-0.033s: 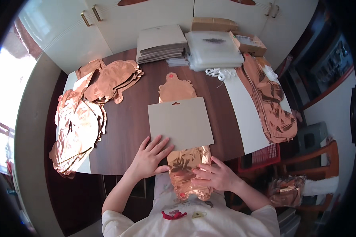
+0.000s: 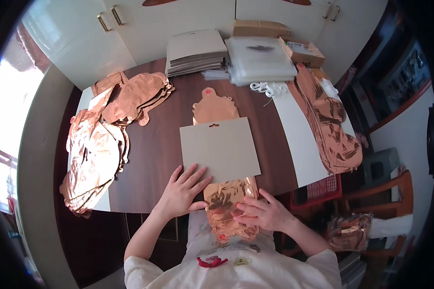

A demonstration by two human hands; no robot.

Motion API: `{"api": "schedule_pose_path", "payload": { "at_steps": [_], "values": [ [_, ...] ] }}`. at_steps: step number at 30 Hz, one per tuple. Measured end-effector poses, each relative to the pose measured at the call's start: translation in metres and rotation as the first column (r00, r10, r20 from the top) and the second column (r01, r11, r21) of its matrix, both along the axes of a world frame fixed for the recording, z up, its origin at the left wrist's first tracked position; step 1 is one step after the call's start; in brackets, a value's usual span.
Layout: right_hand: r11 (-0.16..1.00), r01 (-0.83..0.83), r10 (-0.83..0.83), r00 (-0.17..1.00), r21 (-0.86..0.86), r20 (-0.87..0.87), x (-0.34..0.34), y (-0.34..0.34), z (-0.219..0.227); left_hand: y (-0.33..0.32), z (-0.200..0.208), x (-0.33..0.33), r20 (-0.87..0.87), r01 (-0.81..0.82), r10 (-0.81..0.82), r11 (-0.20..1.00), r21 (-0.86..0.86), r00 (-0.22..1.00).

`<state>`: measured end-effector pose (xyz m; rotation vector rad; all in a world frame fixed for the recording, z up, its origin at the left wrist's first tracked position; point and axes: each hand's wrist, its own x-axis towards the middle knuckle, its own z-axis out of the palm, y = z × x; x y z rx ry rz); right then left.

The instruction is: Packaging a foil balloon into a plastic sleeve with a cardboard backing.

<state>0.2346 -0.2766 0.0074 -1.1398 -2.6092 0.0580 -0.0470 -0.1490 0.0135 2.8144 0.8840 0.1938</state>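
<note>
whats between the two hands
In the head view, crinkled copper foil lies between the left hand and the right hand, jutting from under the gray card.

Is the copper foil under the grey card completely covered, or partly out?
Partly out: foil shows past the far and near sides of the card.

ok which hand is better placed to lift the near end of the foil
Probably the right hand: it is partly over the copper foil, while the left hand is partly on the card.

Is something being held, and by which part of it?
Nothing seems held: the left grip rests on the near-left corner of the card; the right grip is open over the foil.
</note>
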Motion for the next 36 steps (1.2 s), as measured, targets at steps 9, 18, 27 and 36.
{"api": "schedule_pose_path", "payload": {
  "at_steps": [9,18,27,36],
  "values": [
    [0.958,0.217,-0.212,0.976,-0.186,0.048,0.032,0.047,0.009,0.002,0.000,0.005,-0.014,0.005,-0.005,0.999,0.039,1.000],
    [0.929,0.230,-0.215,0.973,-0.290,0.086,0.027,0.058,0.012,0.003,0.002,0.005,-0.021,0.018,-0.017,0.999,0.026,1.000],
    [0.937,0.224,-0.220,0.974,-0.266,0.046,0.028,0.059,0.008,-0.001,0.004,0.006,-0.047,0.014,-0.014,1.000,0.012,0.999],
    [0.947,0.231,-0.226,0.973,-0.221,0.048,0.026,0.058,0.007,-0.004,0.003,0.003,0.011,-0.010,0.010,1.000,-0.004,1.000]
  ]
}}
